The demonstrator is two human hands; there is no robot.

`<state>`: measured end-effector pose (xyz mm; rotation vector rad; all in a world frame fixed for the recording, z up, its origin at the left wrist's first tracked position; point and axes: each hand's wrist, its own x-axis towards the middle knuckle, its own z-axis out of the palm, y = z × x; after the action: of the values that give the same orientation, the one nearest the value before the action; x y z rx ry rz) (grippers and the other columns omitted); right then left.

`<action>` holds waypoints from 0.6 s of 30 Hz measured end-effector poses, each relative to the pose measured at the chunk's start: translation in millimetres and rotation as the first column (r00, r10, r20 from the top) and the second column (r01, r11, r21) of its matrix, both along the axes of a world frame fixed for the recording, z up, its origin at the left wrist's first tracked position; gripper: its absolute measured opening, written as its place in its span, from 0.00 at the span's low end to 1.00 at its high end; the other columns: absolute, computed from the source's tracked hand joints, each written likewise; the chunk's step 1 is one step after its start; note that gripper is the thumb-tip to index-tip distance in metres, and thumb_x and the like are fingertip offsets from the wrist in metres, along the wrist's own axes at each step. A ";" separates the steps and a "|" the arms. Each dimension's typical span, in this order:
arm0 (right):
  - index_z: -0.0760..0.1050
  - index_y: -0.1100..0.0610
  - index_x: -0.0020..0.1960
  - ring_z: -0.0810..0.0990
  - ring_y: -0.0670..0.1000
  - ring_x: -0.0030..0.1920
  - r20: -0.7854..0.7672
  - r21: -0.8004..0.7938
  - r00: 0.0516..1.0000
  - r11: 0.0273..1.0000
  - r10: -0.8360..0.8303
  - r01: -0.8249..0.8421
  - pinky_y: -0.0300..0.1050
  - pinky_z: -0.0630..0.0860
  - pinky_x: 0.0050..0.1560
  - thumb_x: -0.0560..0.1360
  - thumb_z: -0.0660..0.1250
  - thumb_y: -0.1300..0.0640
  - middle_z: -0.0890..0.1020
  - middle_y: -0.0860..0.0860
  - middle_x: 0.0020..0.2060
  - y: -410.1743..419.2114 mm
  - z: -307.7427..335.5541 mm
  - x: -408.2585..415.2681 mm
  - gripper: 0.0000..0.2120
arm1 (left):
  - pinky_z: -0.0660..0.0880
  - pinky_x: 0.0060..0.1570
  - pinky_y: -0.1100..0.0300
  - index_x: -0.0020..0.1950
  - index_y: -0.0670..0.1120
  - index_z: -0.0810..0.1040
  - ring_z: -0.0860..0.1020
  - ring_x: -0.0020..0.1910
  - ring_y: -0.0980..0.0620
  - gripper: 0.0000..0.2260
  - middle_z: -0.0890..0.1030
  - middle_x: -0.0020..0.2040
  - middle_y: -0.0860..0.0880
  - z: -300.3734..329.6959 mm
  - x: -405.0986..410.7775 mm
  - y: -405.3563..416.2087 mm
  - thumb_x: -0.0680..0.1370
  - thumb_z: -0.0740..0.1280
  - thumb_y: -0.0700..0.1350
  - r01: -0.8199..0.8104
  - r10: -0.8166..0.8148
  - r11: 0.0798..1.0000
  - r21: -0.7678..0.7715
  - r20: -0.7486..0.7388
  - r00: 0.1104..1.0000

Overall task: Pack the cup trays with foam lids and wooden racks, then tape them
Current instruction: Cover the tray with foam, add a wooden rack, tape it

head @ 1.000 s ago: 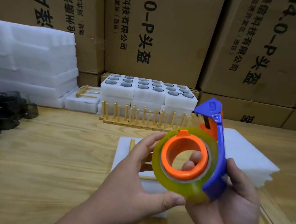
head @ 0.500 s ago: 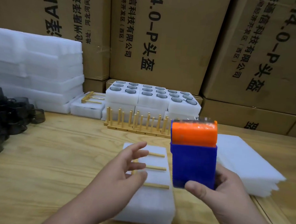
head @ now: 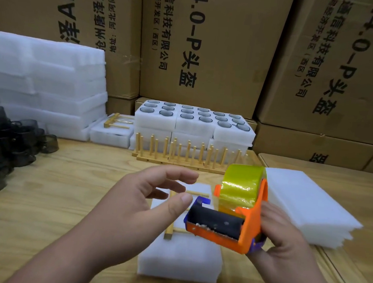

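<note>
A: How far along?
B: Left hand (head: 152,203) hovers with fingers spread, empty, over the foam-lidded tray (head: 179,258) bearing its wooden rack (head: 170,226).
A: Taped?
B: Not yet; right hand (head: 284,243) grips the tape dispenser (head: 236,211).

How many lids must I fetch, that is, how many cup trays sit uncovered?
3, side by side at the table's back: left tray, middle tray, right tray. More may be hidden behind them.
</note>
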<state>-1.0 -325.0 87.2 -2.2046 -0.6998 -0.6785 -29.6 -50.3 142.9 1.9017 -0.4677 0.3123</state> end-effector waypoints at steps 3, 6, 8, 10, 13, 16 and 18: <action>0.82 0.43 0.58 0.77 0.41 0.66 0.014 -0.021 1.000 1.000 0.021 -0.020 0.57 0.76 0.63 0.69 0.74 0.46 0.80 0.34 0.61 1.4 1.1 -0.5 0.17 | 0.74 0.57 0.57 0.57 0.69 0.81 0.79 0.60 0.62 0.15 0.82 0.58 0.65 1.3 -3.1 1.6 0.71 0.68 0.63 0.008 -0.010 0.999 0.042 0.046 0.999; 0.81 0.40 0.58 0.76 0.40 0.65 0.003 -0.047 0.999 0.998 0.038 -0.038 0.58 0.76 0.63 0.70 0.74 0.47 0.80 0.33 0.60 3.8 1.9 -1.4 0.17 | 0.72 0.59 0.57 0.58 0.68 0.81 0.77 0.64 0.62 0.16 0.81 0.60 0.65 2.4 -6.7 4.0 0.71 0.72 0.62 0.050 -0.060 0.992 0.120 0.081 0.995; 0.81 0.38 0.59 0.76 0.40 0.66 -0.003 -0.066 0.999 0.997 0.035 -0.035 0.60 0.75 0.63 0.68 0.77 0.53 0.80 0.32 0.60 2.9 1.1 -2.2 0.20 | 0.70 0.62 0.56 0.60 0.67 0.81 0.75 0.67 0.62 0.17 0.80 0.63 0.65 3.4 -8.0 4.9 0.71 0.73 0.63 0.088 -0.106 0.977 0.193 0.082 0.991; 0.82 0.40 0.58 0.75 0.39 0.66 -0.010 -0.082 0.999 0.996 0.031 -0.032 0.62 0.75 0.63 0.67 0.77 0.55 0.79 0.32 0.60 2.0 0.7 -2.6 0.21 | 0.69 0.63 0.56 0.60 0.68 0.80 0.74 0.67 0.63 0.17 0.79 0.64 0.66 4.4 -7.7 4.7 0.72 0.71 0.64 0.103 -0.122 0.968 0.228 0.070 0.990; 0.84 0.46 0.56 0.76 0.41 0.65 -0.018 -0.111 0.999 0.993 0.032 -0.034 0.65 0.75 0.63 0.68 0.77 0.55 0.81 0.35 0.58 0.2 0.8 -2.2 0.17 | 0.69 0.62 0.60 0.60 0.70 0.79 0.73 0.66 0.68 0.16 0.78 0.62 0.69 6.5 -4.8 4.4 0.73 0.68 0.66 0.071 -0.090 0.970 0.232 0.074 0.993; 0.85 0.49 0.56 0.77 0.43 0.65 -0.036 -0.152 0.999 0.988 0.029 -0.034 0.65 0.74 0.65 0.68 0.77 0.53 0.83 0.38 0.56 -0.2 2.7 -2.1 0.16 | 0.69 0.58 0.64 0.64 0.74 0.74 0.72 0.64 0.72 0.20 0.79 0.58 0.71 11.6 -2.8 2.4 0.71 0.67 0.67 0.037 -0.068 0.960 0.278 0.100 0.993; 0.85 0.48 0.57 0.77 0.43 0.65 -0.047 -0.170 0.998 0.984 0.042 -0.050 0.65 0.73 0.66 0.69 0.78 0.53 0.83 0.38 0.57 -0.3 3.5 -1.9 0.16 | 0.69 0.58 0.64 0.64 0.71 0.75 0.74 0.63 0.69 0.20 0.81 0.56 0.69 14.8 -2.1 -0.3 0.72 0.70 0.64 0.055 -0.091 0.955 0.292 0.111 0.990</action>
<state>-2.9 -325.3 90.7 -2.3440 -0.8106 -0.5634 -31.7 -50.7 157.7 2.1499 -0.6963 0.3278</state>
